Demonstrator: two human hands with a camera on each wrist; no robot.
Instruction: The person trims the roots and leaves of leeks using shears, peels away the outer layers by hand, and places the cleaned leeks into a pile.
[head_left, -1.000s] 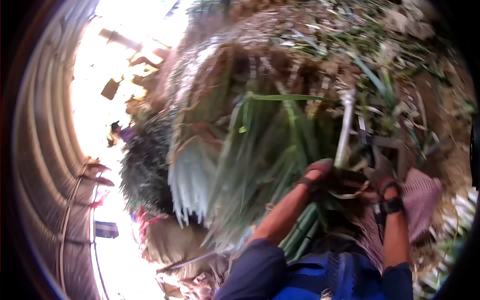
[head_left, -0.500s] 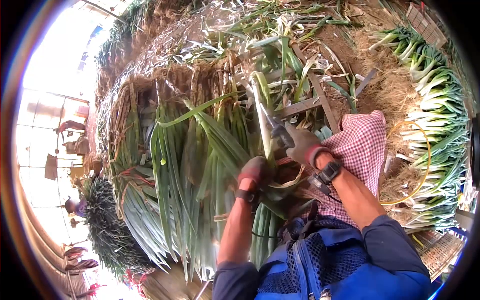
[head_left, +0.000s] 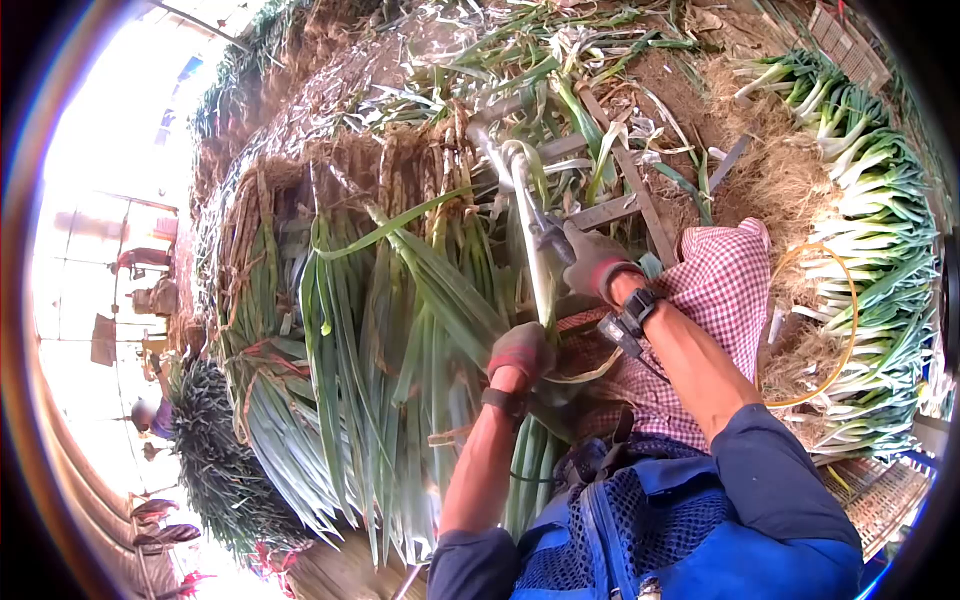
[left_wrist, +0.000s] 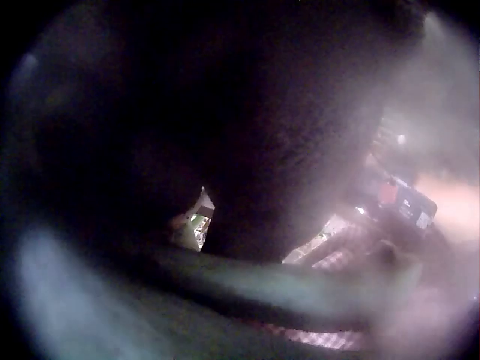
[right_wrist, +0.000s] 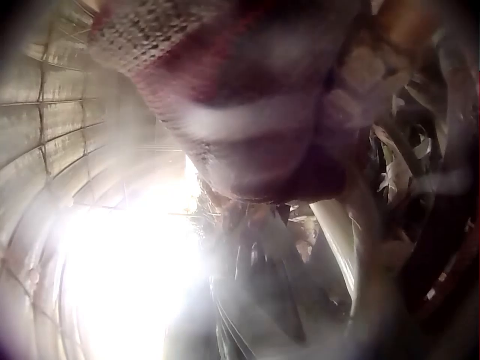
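A leek (head_left: 538, 265) with a pale stalk stands tilted in front of the person. My gloved left hand (head_left: 521, 352) grips it near its lower, leafy part. My gloved right hand (head_left: 597, 262) holds a knife by its dark handle (head_left: 552, 236), with the blade close along the stalk's upper half. A blurred pale strip (head_left: 488, 148) shows by the leek's upper end. In the right wrist view the glove (right_wrist: 240, 112) fills the top, and a pale stalk (right_wrist: 337, 236) shows below it. The left wrist view is mostly dark.
A heap of untrimmed leeks (head_left: 350, 260), roots uppermost, lies to the left. Pale, trimmed leeks (head_left: 860, 270) form a curved row at right. A wooden frame (head_left: 640, 190) stands amid leaf scraps beyond the hands. Checked cloth (head_left: 725, 285) covers the lap. A yellow hoop (head_left: 853, 320) lies at right.
The head view has swung, bringing the right-hand row into sight. My right hand has come to the leek and slid a little up along it. My left hand keeps its grip.
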